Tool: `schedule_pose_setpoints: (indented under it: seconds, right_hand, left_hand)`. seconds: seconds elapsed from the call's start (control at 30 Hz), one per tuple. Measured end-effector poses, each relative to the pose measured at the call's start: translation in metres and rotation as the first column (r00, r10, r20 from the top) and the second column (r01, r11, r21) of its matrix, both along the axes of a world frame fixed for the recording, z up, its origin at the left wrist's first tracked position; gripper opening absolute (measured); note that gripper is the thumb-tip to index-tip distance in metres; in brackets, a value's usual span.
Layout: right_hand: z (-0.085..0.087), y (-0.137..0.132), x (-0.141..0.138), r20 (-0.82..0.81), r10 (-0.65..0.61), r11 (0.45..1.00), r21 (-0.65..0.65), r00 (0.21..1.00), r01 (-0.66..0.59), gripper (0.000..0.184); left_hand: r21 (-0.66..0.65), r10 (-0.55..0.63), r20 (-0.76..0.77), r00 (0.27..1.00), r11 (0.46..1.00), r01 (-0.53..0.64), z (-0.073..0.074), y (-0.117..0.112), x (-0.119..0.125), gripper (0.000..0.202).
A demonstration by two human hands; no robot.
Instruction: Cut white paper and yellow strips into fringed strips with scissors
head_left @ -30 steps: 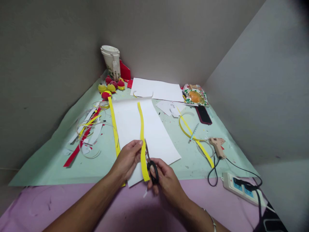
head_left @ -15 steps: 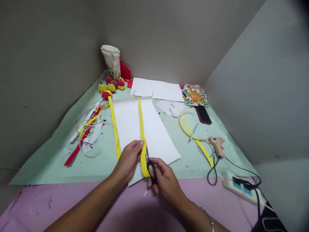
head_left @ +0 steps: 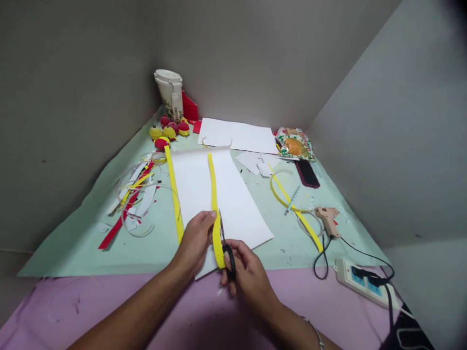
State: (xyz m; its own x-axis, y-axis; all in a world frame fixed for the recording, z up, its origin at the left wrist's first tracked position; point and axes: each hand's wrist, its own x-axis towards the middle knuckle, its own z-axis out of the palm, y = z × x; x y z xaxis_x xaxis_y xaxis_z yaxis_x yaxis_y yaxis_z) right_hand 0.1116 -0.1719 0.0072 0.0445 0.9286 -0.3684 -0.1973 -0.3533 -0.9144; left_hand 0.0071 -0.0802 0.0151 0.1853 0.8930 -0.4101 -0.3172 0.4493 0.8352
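A long yellow corrugated paper strip (head_left: 213, 189) is pinched between the thumb and fingers of my left hand (head_left: 195, 238). Its far end reaches up over a white sheet (head_left: 241, 209); its near end curves down beside the scissors. My right hand (head_left: 250, 270) grips black-handled scissors (head_left: 229, 257), fingers in the loops. The blades point away from me, close along the strip's right side; whether they touch it I cannot tell. Left of my hands, another yellow strip (head_left: 175, 199) lies along the white sheet's edge.
Paper scraps and a red strip (head_left: 118, 228) lie left. Red and yellow balls (head_left: 170, 131) sit by a white cup (head_left: 170, 92). At right are a phone (head_left: 307, 173), a pen (head_left: 293, 199), a glue gun (head_left: 328, 219), a power strip (head_left: 361, 282) and a snack packet (head_left: 295, 143).
The scissors have tilted slightly, and their blades now show more clearly beside the strip. The strip's lower end looks straighter. My left hand has hardly moved.
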Motion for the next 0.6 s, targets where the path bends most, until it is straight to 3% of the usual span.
schedule_pose_setpoints:
  seconds: [0.3,0.37,0.43,0.47,0.53,0.6]
  right_hand:
    - [-0.004,0.001,-0.001,-0.010,0.011,0.999,-0.030,1.000,-0.012,0.051]
    - [0.000,0.007,0.007,0.081,0.021,1.000,-0.010,0.996,-0.020,0.043]
    - [0.008,0.018,0.020,0.313,0.004,0.996,0.078,0.950,-0.030,0.033]
    - [0.014,0.025,0.027,0.479,-0.024,0.989,0.142,0.878,-0.051,0.029]
    - [0.024,0.040,0.037,0.783,-0.055,0.970,0.188,0.619,-0.152,0.029]
    - [0.032,0.053,0.039,0.934,0.046,0.954,0.065,0.355,-0.293,0.025]
  left_hand:
    - [0.017,-0.020,-0.021,1.000,1.000,0.020,-0.001,0.001,0.000,0.030]
    - [0.016,-0.004,-0.015,1.000,1.000,0.004,0.000,0.004,-0.001,0.028]
    - [0.019,0.026,-0.005,1.000,0.999,-0.026,0.003,0.009,-0.004,0.027]
    - [0.025,0.037,-0.011,0.999,0.999,-0.037,0.004,0.013,-0.006,0.026]
    - [0.062,0.051,-0.062,0.997,0.997,-0.047,0.005,0.021,-0.010,0.025]
    - [0.103,0.088,-0.190,0.978,0.992,-0.070,0.004,0.029,-0.015,0.025]
